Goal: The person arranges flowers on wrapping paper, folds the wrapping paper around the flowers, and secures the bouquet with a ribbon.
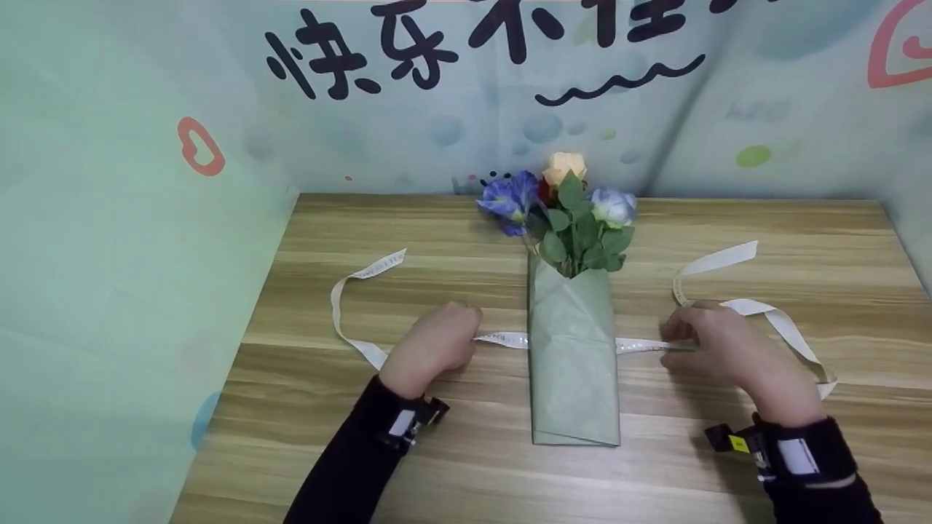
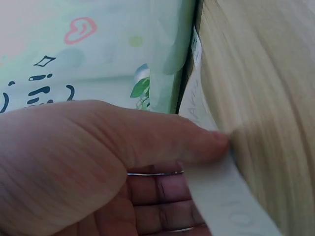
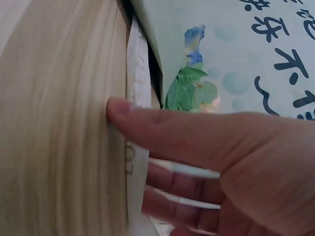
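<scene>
A bouquet wrapped in pale green paper (image 1: 575,356) lies on the table, its blue, cream and red flowers (image 1: 564,171) and green leaves towards the back. A white printed ribbon (image 1: 502,339) passes beneath the wrap and comes out on both sides. Left of the bouquet, my left hand (image 1: 437,338) pinches the ribbon between thumb and curled fingers, as the left wrist view shows. On the other side my right hand (image 1: 728,353) has its thumb (image 3: 147,123) and fingers about the ribbon (image 3: 138,73). Part of the ribbon is hidden under the wrap.
One loose ribbon end (image 1: 336,306) curls on the table beyond my left hand. The other end (image 1: 717,260) loops behind and to the right of my right hand. A printed backdrop (image 1: 408,138) stands along the wooden table's (image 1: 466,480) back edge.
</scene>
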